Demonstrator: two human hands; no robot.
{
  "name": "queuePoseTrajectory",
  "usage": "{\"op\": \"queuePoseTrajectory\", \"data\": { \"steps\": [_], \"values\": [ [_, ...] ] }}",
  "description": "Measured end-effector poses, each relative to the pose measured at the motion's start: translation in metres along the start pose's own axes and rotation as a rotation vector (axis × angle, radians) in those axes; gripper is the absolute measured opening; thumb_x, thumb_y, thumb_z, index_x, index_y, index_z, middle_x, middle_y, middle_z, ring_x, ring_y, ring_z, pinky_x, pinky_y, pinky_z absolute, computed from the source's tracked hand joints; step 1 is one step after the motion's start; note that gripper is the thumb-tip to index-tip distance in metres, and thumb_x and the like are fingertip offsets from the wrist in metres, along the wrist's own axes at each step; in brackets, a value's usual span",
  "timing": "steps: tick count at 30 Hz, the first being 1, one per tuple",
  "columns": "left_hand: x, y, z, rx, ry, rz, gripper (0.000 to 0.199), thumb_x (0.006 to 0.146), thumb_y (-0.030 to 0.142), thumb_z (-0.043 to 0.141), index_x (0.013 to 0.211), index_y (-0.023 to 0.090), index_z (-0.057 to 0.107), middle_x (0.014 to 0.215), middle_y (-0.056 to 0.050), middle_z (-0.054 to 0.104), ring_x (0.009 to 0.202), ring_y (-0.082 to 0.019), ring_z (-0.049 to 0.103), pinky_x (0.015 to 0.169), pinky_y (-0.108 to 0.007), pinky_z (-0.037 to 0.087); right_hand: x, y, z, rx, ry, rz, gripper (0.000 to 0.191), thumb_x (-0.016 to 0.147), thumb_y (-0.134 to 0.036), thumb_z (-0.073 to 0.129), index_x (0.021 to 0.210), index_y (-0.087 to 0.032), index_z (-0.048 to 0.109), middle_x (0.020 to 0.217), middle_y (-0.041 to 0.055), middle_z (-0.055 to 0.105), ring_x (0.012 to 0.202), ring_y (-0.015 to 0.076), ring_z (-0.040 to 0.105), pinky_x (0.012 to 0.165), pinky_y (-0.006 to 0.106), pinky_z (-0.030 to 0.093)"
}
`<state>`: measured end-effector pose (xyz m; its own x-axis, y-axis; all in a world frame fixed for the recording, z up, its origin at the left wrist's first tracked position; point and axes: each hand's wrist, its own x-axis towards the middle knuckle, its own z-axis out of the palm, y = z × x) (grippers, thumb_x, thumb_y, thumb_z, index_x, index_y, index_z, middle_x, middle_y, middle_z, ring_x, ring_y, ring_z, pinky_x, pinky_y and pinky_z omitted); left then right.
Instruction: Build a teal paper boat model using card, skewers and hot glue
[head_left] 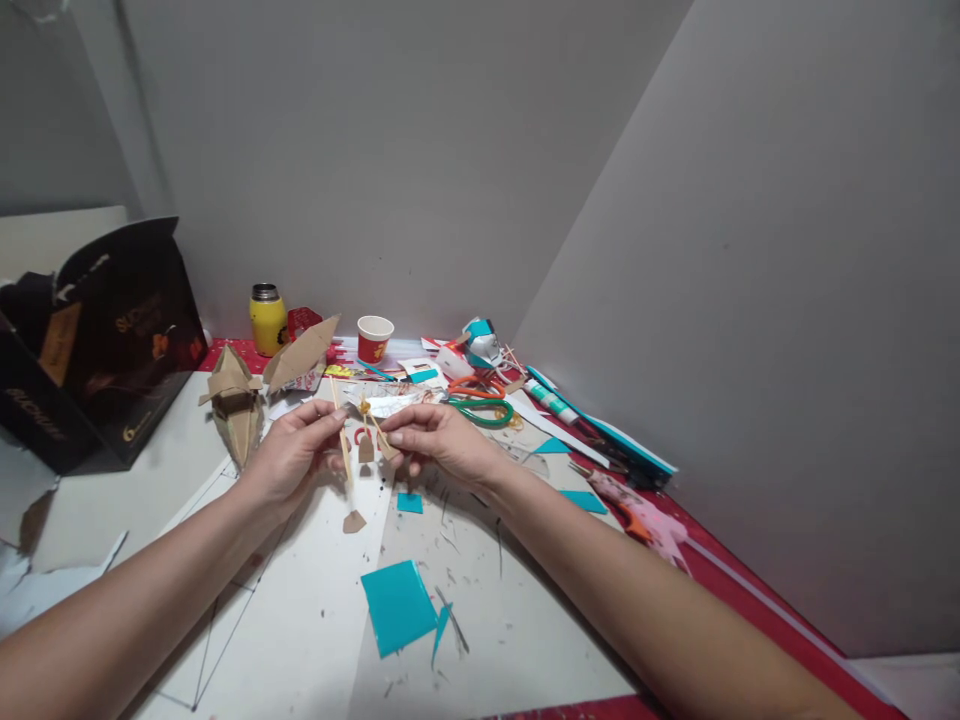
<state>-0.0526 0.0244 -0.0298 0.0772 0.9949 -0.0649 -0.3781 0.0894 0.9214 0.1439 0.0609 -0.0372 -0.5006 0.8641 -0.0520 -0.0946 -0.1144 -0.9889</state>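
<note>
My left hand (296, 450) is closed in a pinch on thin wooden sticks (346, 455) held nearly upright. Below them a small brown cardboard piece (354, 522) shows, shaped like a paddle blade; whether it joins the sticks is hard to tell. My right hand (435, 440) pinches another thin stick with a cardboard end, slanting beside its fingertips. Between the hands hangs a second cardboard blade (366, 448), under a small yellowish bundle (365, 407) where sticks meet. The fingers partly hide these pieces.
A cardboard boat shape (234, 410), a yellow bottle (268, 320) and a paper cup (375, 340) stand at the back. Green-handled scissors (480, 411) lie behind my right hand. A teal sheet (399, 607) and scraps lie in front. A black box (105, 350) stands left; a glue gun (637, 515) lies right.
</note>
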Motion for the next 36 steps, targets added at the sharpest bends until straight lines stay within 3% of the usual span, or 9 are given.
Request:
{"op": "queuePoseTrajectory", "data": {
  "steps": [16, 22, 36],
  "values": [
    [-0.005, -0.003, 0.003, 0.051, 0.05, 0.03, 0.031, 0.061, 0.03, 0.085, 0.071, 0.015, 0.06, 0.063, 0.002, 0.067, 0.055, -0.009, 0.062, 0.054, -0.018, 0.054, -0.005, -0.004, 0.008, -0.039, -0.038, 0.007, 0.025, 0.069, -0.025, 0.077, 0.089, -0.013, 0.07, 0.068, 0.003, 0.069, 0.056, 0.0118, 0.066, 0.045, 0.019, 0.049],
    [-0.004, -0.003, 0.002, 0.081, 0.086, 0.051, 0.033, 0.06, 0.03, 0.085, 0.075, 0.015, 0.06, 0.063, 0.0, 0.068, 0.057, -0.009, 0.062, 0.05, -0.015, 0.049, -0.005, -0.002, 0.008, -0.036, -0.038, 0.014, 0.024, 0.068, -0.026, 0.077, 0.087, -0.014, 0.069, 0.066, 0.0026, 0.069, 0.057, 0.0126, 0.067, 0.045, 0.019, 0.049],
    [0.0, -0.001, 0.0, 0.063, 0.14, 0.014, 0.034, 0.055, 0.031, 0.087, 0.067, 0.013, 0.061, 0.062, 0.001, 0.066, 0.058, -0.008, 0.062, 0.055, -0.016, 0.052, -0.007, -0.003, 0.011, -0.061, -0.058, 0.047, 0.022, 0.069, -0.024, 0.077, 0.088, -0.015, 0.07, 0.066, 0.0019, 0.069, 0.053, 0.0102, 0.063, 0.044, 0.019, 0.048]
  ]
}}
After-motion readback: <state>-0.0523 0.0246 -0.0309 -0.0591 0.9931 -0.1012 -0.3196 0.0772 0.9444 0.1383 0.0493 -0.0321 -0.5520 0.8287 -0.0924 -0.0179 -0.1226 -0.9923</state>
